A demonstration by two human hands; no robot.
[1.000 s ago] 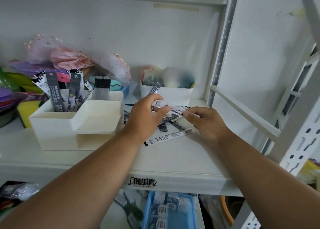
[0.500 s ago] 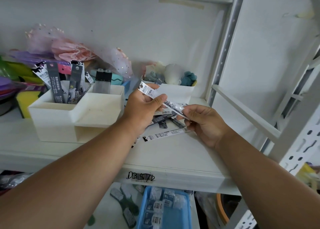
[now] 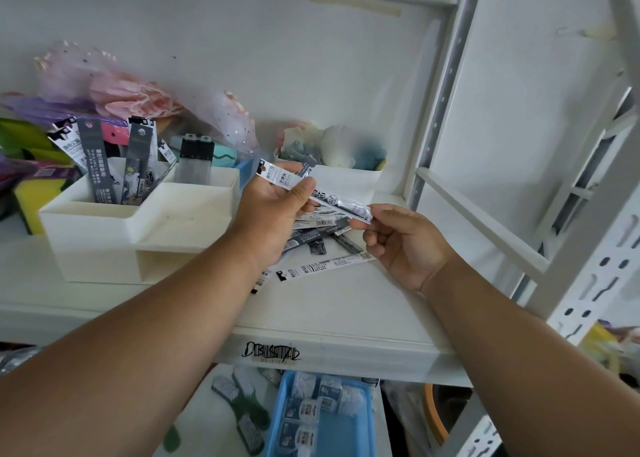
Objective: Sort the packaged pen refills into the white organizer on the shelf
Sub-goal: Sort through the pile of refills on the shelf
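My left hand (image 3: 273, 210) grips a long white packaged pen refill (image 3: 332, 200) near its top end, lifted above the shelf. My right hand (image 3: 405, 245) pinches the lower right end of the same packet. Under both hands lies a loose pile of refill packets (image 3: 322, 262) on the white shelf (image 3: 346, 311). The white organizer (image 3: 138, 228) stands to the left of my left hand. Several dark refill packs (image 3: 104, 165) stand upright in its back compartment; its front compartment shows nothing inside.
A small white bin (image 3: 346, 179) with soft items sits behind the pile. Pink netting and coloured goods crowd the back left. A white shelf upright (image 3: 436, 117) and slanted rail (image 3: 485, 224) bound the right side. Below, a blue tray (image 3: 322, 418) holds small packets.
Both hands rose from the pile with one white refill packet. My left hand now holds its top end higher and my right hand moved to its lower tip.
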